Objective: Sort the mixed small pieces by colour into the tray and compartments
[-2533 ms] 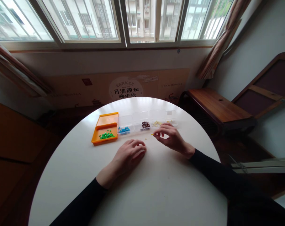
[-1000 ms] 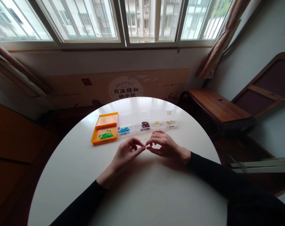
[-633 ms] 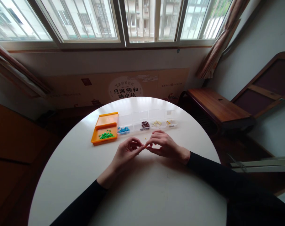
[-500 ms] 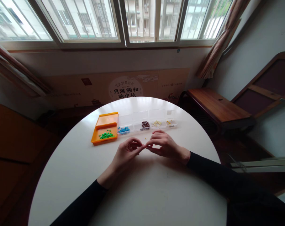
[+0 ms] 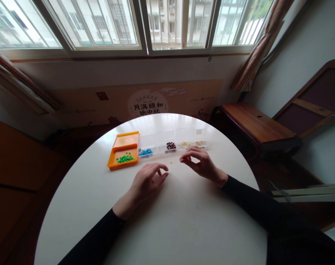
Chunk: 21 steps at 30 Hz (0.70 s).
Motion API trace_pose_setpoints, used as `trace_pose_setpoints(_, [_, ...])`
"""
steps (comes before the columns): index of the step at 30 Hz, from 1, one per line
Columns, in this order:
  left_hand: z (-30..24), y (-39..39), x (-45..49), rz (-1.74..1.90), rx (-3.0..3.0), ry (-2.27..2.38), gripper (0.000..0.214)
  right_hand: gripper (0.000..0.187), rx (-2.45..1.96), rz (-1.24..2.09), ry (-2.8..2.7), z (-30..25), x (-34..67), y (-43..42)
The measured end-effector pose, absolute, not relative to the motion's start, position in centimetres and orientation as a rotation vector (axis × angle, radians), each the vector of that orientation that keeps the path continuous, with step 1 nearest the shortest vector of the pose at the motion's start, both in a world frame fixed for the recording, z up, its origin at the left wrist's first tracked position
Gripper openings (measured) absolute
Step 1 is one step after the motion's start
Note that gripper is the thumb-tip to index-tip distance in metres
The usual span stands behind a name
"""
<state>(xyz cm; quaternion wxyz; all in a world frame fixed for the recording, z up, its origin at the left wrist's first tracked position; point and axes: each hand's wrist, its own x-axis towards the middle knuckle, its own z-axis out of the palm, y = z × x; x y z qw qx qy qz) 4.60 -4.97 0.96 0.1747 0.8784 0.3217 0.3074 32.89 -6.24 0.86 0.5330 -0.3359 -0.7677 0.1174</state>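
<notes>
My right hand [image 5: 203, 165] is closed in a pinch, with a tiny yellow piece [image 5: 180, 159] at its fingertips, just in front of the clear boxes. My left hand [image 5: 146, 182] rests low over the white table [image 5: 167, 228], thumb and forefinger apart with nothing visible between them. Between the hands lies another tiny yellow piece [image 5: 171, 162]. Behind them stands an open orange box [image 5: 110, 164] holding green pieces [image 5: 125, 158]. Beside it, open clear boxes hold blue pieces [image 5: 145, 152], dark brown pieces [image 5: 171, 146], pale yellow pieces [image 5: 184, 144] and yellow pieces [image 5: 199, 142].
A wooden bench [image 5: 255, 119] stands beyond the table on the right. Printed cardboard [image 5: 178, 97] leans below the barred window [image 5: 101, 25]. A curtain [image 5: 255, 59] hangs at the right of the window.
My hands have parted; their fingertips met before. The right hand has moved right and away from me with the tiny yellow piece, and the left hand's thumb and forefinger have spread.
</notes>
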Motion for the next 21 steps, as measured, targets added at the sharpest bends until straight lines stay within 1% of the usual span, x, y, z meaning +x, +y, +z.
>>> trace_pose_setpoints(7, [0.4, -4.5, 4.6, 0.797, 2.59, 0.904, 0.014, 0.008, -0.794, 0.297, -1.819, 0.7, 32.8, -6.3])
trace_pose_setpoints(11, [0.6, -4.7, 4.8, 0.74, 2.674, 0.882, 0.029, 0.01, -0.845, 0.27, -1.828, 1.2, 33.4, -6.1])
trace_pose_setpoints(17, [0.6, -4.7, 4.8, 0.608, 2.738, 0.874, 0.047, 0.017, -1.172, 0.131, -1.766, 1.4, 36.9, -4.7])
trace_pose_setpoints(21, [0.4, -4.6, 4.7, 0.544, 2.776, 0.832, 0.05, 0.02, -1.404, 0.061, -1.64, 0.6, 39.9, -3.3])
